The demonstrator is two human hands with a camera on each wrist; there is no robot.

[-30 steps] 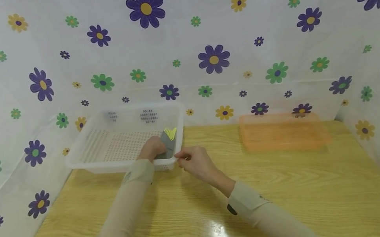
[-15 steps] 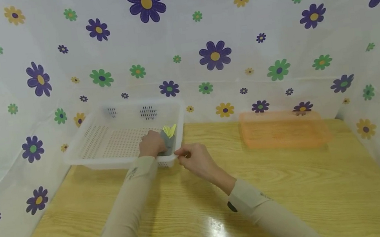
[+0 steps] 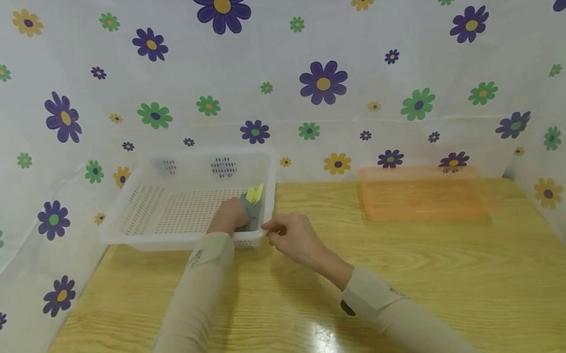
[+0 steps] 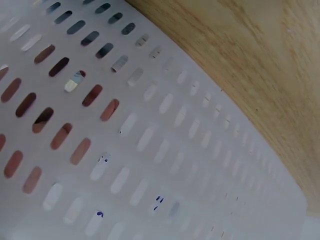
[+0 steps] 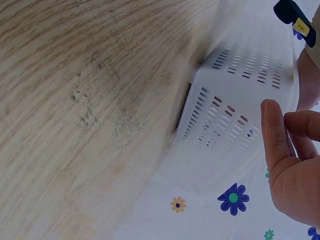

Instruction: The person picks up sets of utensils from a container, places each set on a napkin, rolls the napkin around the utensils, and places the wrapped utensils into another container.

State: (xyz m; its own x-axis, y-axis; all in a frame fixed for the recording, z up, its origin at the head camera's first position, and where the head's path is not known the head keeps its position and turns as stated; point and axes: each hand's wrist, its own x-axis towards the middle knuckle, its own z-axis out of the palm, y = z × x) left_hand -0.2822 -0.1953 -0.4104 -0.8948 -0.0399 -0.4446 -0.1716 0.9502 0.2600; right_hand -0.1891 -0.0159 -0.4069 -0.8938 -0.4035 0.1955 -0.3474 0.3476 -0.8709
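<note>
In the head view, a white slotted plastic basket (image 3: 192,238) stands at the back left of the table. My left hand (image 3: 228,215) reaches into its front right corner, at a flat grey thing (image 3: 252,210) with yellow fork-like ends (image 3: 254,194) sticking up from it. My left fingertips are hidden there; only patches of skin and something dark show through the slots of the basket wall (image 4: 150,125) in the left wrist view. With thumb and forefinger, my right hand (image 3: 296,239) pinches the basket's rim at that same corner. Those fingers (image 5: 275,130) appear beside the basket in the right wrist view.
An orange translucent basket (image 3: 428,217) stands at the back right of the wooden table (image 3: 379,270). A white sheet printed with flowers (image 3: 318,31) hangs behind and along both sides.
My left hand has shifted slightly within the basket's corner, and the yellow ends look more bunched and slightly turned. My right hand keeps its place at the rim. The head view has tilted a little.
</note>
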